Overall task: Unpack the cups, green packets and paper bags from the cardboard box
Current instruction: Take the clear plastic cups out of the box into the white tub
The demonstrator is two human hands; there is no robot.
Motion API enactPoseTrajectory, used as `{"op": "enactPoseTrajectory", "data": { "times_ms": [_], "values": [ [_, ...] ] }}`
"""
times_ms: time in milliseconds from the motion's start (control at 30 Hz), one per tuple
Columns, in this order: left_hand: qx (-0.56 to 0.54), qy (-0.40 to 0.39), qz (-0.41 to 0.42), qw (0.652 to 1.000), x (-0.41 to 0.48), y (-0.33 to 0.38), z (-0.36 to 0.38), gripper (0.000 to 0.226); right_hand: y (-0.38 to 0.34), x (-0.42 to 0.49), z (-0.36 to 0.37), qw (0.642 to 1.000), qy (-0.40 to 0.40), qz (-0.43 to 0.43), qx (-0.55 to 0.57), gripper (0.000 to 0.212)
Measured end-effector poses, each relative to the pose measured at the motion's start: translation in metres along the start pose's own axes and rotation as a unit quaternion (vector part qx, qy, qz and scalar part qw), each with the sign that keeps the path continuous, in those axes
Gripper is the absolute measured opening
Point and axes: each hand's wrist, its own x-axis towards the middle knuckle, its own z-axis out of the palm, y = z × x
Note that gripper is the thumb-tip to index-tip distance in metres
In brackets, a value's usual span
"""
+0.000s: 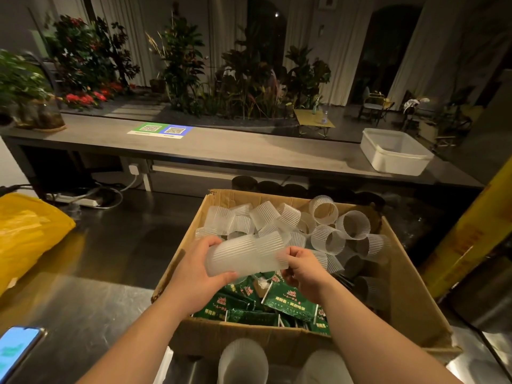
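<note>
Head view: left hand and right hand grip a ribbed, translucent cup stack above the cardboard box; loose cups and glossy green packets lie inside. Crinkled yellow bag sits left on steel tabletop.

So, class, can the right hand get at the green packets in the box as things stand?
Probably not yet: the right hand grips one end of the cup stack. The green packets lie uncovered just beneath it, so once freed the way looks open.

Phone cut by edge — green packets: print unreadable (blurred).
</note>
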Motion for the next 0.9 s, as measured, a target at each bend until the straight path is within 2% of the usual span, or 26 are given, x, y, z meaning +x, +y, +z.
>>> {"op": "enactPoseTrajectory", "data": {
  "times_ms": [200, 333, 467, 600, 667, 800, 867, 900],
  "values": [
    [0.014, -0.044, -0.007, 0.999, 0.002, 0.0, 0.0, 0.063, 0.003, 0.004, 0.001, 1.0, 0.004, 0.006, 0.005, 0.006],
    [0.022, -0.038, -0.014, 0.999, 0.001, -0.001, -0.001, 0.063, 0.003, 0.006, 0.001, 1.0, 0.008, 0.003, -0.005, 0.008],
    [0.046, -0.092, -0.007, 0.995, -0.002, 0.003, -0.001, 0.06, 0.001, 0.006, 0.0, 0.999, 0.025, -0.012, -0.031, 0.013],
    [0.055, -0.102, -0.002, 0.993, -0.003, 0.007, 0.0, 0.061, 0.001, 0.0, 0.011, 0.998, -0.026, 0.002, -0.057, 0.012],
    [0.064, -0.109, 0.004, 0.992, -0.003, 0.006, 0.0, 0.067, 0.001, -0.003, 0.024, 0.993, -0.043, 0.005, -0.111, 0.008],
    [0.133, -0.112, 0.028, 0.984, -0.004, 0.002, 0.002, 0.097, -0.009, -0.001, 0.038, 0.984, -0.01, -0.019, -0.177, 0.026],
    [0.162, -0.097, 0.045, 0.981, -0.004, 0.003, 0.004, 0.096, -0.016, 0.002, 0.038, 0.982, 0.04, -0.04, -0.179, 0.023],
    [0.169, -0.083, 0.05, 0.981, -0.004, 0.003, 0.005, 0.093, -0.017, 0.005, 0.036, 0.97, 0.099, -0.065, -0.214, 0.023]
  ]
}}
